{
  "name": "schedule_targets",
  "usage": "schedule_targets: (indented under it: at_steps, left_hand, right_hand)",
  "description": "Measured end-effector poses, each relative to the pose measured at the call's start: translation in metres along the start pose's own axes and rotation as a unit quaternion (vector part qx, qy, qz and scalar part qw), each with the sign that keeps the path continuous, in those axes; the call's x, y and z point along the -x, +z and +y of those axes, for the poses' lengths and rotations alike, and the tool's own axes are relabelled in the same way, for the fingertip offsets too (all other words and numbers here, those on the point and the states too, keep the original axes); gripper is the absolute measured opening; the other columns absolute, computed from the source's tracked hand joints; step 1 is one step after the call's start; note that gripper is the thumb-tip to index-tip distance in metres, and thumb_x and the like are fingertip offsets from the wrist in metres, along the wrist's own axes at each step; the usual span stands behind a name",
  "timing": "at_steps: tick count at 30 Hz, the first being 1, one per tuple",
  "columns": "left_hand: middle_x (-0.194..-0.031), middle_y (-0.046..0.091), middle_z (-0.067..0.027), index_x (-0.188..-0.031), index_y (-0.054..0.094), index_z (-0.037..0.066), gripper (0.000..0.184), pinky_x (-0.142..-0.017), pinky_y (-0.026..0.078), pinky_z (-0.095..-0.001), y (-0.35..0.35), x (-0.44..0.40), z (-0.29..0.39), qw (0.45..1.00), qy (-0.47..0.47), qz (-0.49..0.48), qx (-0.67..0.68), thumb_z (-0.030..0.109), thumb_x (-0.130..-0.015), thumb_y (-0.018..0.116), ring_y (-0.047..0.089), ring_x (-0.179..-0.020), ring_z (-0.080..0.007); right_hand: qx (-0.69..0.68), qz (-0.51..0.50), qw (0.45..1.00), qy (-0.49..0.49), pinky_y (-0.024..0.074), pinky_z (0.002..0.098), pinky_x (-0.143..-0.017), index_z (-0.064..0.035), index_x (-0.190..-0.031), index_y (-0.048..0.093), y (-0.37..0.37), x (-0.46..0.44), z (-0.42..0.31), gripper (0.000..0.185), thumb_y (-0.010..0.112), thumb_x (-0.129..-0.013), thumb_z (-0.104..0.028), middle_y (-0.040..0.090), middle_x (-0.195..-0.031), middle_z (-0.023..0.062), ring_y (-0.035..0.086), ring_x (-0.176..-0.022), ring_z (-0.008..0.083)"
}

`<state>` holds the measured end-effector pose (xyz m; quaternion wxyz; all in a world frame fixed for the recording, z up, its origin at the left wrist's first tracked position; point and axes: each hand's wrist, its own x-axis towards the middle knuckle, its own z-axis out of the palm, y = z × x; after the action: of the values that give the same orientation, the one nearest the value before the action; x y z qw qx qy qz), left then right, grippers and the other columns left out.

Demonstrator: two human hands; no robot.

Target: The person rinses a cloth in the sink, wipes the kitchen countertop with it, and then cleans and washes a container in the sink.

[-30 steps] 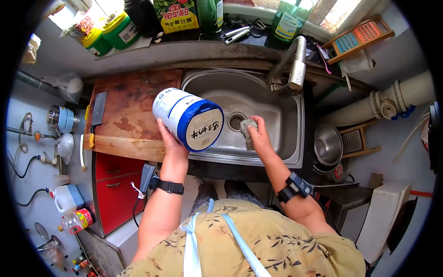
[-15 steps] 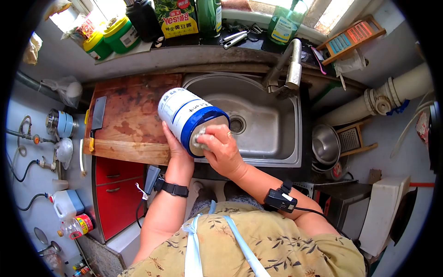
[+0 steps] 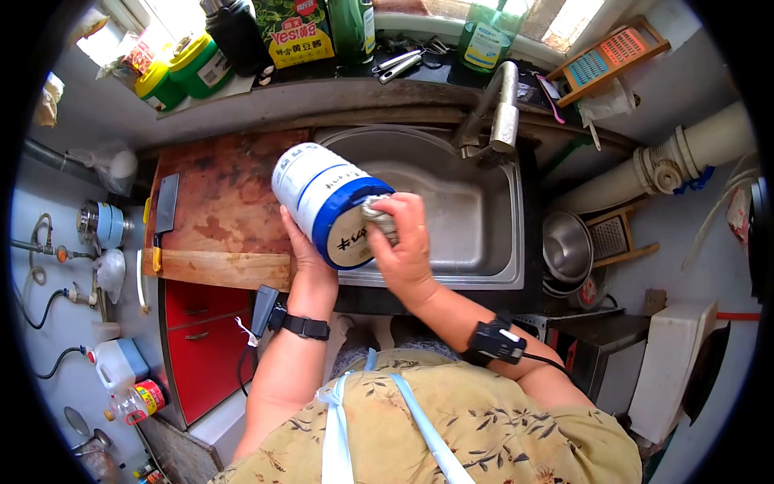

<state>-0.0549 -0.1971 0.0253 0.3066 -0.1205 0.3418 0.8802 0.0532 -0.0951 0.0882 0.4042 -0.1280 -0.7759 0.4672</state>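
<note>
A white and blue can (image 3: 314, 188) is tilted above the cutting board's right edge and the sink, its blue-rimmed round end with black writing towards me. My left hand (image 3: 309, 262) holds it from below and the side. My right hand (image 3: 403, 242) grips a grey cloth (image 3: 377, 216) and presses it on the right part of the round end. The fingertips of my left hand are hidden behind the can.
The steel sink (image 3: 476, 202) with its faucet (image 3: 505, 121) lies beyond my right hand. A cleaver (image 3: 166, 203) rests on the left of the wooden cutting board (image 3: 218, 181). Metal bowls (image 3: 566, 246) stand right of the sink. Bottles line the windowsill.
My right hand came from over the sink to the can's round end with the cloth, then shifted up and right along it. The can stays in my left hand.
</note>
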Motion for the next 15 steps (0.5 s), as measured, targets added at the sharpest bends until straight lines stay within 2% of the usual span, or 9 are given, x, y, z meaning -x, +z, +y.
schedule_targets:
  at_steps: [2, 3, 6, 7, 9, 10, 12, 13, 15]
  left_hand:
    - [-0.118, 0.056, -0.0083, -0.123, 0.049, 0.015, 0.070, -0.091, 0.043, -0.0405, -0.003, -0.006, -0.003, 0.999, 0.025, 0.012, 0.037, 0.068, -0.084, 0.027, 0.053, -0.106, -0.0254]
    - [-0.128, 0.048, -0.0108, -0.129, 0.043, 0.014, 0.073, -0.099, 0.036, -0.0436, -0.002, -0.004, -0.001, 0.999, 0.021, 0.038, -0.005, 0.068, -0.083, 0.023, 0.046, -0.114, -0.0299]
    - [-0.128, 0.048, -0.0109, -0.129, 0.043, 0.015, 0.073, -0.099, 0.036, -0.0444, -0.002, -0.005, 0.000, 0.999, 0.017, 0.021, 0.018, 0.068, -0.083, 0.023, 0.046, -0.114, -0.0302]
    - [-0.128, 0.048, -0.0110, -0.129, 0.043, 0.015, 0.072, -0.097, 0.037, -0.0446, 0.000, -0.004, -0.002, 0.999, 0.005, 0.047, 0.024, 0.067, -0.084, 0.023, 0.047, -0.112, -0.0305]
    - [-0.127, 0.049, -0.0110, -0.129, 0.043, 0.015, 0.072, -0.097, 0.038, -0.0442, 0.003, -0.002, -0.001, 1.000, 0.012, 0.022, 0.015, 0.067, -0.084, 0.023, 0.048, -0.112, -0.0303]
    - [-0.127, 0.049, -0.0109, -0.129, 0.043, 0.015, 0.072, -0.096, 0.039, -0.0438, 0.005, -0.002, -0.002, 1.000, 0.020, -0.003, 0.007, 0.067, -0.084, 0.023, 0.048, -0.111, -0.0302]
    - [-0.125, 0.051, -0.0104, -0.128, 0.045, 0.015, 0.071, -0.095, 0.040, -0.0435, 0.011, 0.000, -0.001, 0.999, 0.032, 0.004, 0.006, 0.066, -0.084, 0.023, 0.049, -0.110, -0.0300]
    - [-0.124, 0.052, -0.0103, -0.127, 0.046, 0.015, 0.070, -0.094, 0.040, -0.0433, 0.017, 0.002, 0.003, 0.999, 0.034, 0.019, -0.003, 0.066, -0.085, 0.023, 0.049, -0.110, -0.0297]
    - [-0.121, 0.053, -0.0098, -0.125, 0.048, 0.016, 0.067, -0.092, 0.041, -0.0428, 0.021, 0.002, 0.003, 0.999, 0.026, 0.034, 0.009, 0.063, -0.086, 0.023, 0.050, -0.108, -0.0289]
  right_hand:
    - [-0.005, -0.050, 0.998, -0.022, 0.0418, 0.0386, -0.079, -0.0056, -0.094, 0.054, 0.005, 0.003, -0.009, 0.030, 0.058, -0.065, 0.004, 0.048, -0.094, 0.0154, 0.050, -0.090, 0.0327]
    - [-0.005, -0.050, 0.999, -0.021, 0.0418, 0.0386, -0.079, -0.0056, -0.094, 0.054, 0.005, 0.007, -0.010, 0.030, 0.058, -0.065, 0.004, 0.048, -0.094, 0.0154, 0.050, -0.090, 0.0327]
    - [-0.004, -0.106, 0.993, -0.059, 0.0425, 0.0386, -0.077, -0.0058, -0.091, 0.055, 0.002, 0.018, -0.003, 0.029, 0.057, -0.063, 0.004, 0.049, -0.093, 0.0145, 0.050, -0.087, 0.0328]
    - [-0.010, -0.180, 0.980, -0.088, 0.0433, 0.0375, -0.076, -0.0057, -0.090, 0.056, -0.004, 0.024, 0.001, 0.029, 0.057, -0.063, 0.005, 0.049, -0.093, 0.0138, 0.050, -0.087, 0.0316]
    - [-0.003, -0.296, 0.947, -0.124, 0.0449, 0.0375, -0.074, -0.0060, -0.091, 0.057, -0.014, 0.037, 0.011, 0.030, 0.057, -0.063, 0.005, 0.050, -0.094, 0.0131, 0.052, -0.086, 0.0305]
    - [-0.001, -0.296, 0.947, -0.125, 0.0449, 0.0375, -0.074, -0.0060, -0.091, 0.057, -0.021, 0.039, 0.021, 0.030, 0.057, -0.063, 0.005, 0.050, -0.094, 0.0131, 0.052, -0.086, 0.0305]
    - [0.031, -0.209, 0.977, -0.044, 0.0454, 0.0357, -0.072, -0.0058, -0.091, 0.057, -0.034, 0.037, 0.032, 0.030, 0.057, -0.064, 0.006, 0.050, -0.092, 0.0124, 0.053, -0.084, 0.0297]
    - [0.016, -0.126, 0.992, 0.026, 0.0453, 0.0333, -0.070, -0.0059, -0.092, 0.057, -0.045, 0.026, 0.037, 0.030, 0.057, -0.065, 0.006, 0.051, -0.091, 0.0123, 0.054, -0.082, 0.0284]
    - [0.004, -0.087, 0.996, 0.005, 0.0451, 0.0324, -0.070, -0.0059, -0.092, 0.056, -0.037, 0.002, 0.027, 0.029, 0.056, -0.066, 0.006, 0.051, -0.092, 0.0123, 0.054, -0.081, 0.0276]
